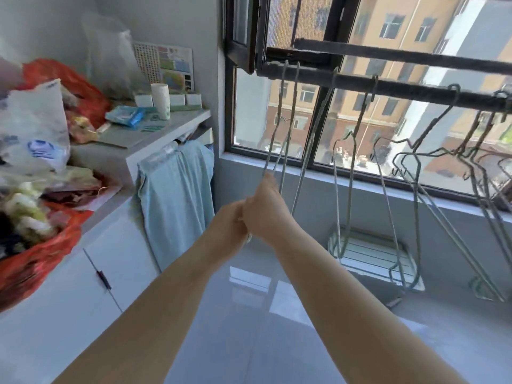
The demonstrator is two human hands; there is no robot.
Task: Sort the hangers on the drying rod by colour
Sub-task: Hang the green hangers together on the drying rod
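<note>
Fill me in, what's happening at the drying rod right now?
A person is reaching up with both bare arms towards the left end of the drying rod. The right hand pinches the lower ends of a few pale grey hangers hooked there. The left hand is curled against it, and what it holds is hidden. Further right, darker green hangers hang bunched and untouched, so the sorting looks unfinished.

2 hands, left hand [228, 227] and right hand [266, 206]; 2 dark rods [401, 88]; 3 wire hangers [315, 134] at the rod's left end, 2 further along, the right-hand cluster too tangled to count; 2 red bags [63, 76]; 3 small white boxes [177, 99]; 1 blue cloth [177, 195].
</note>
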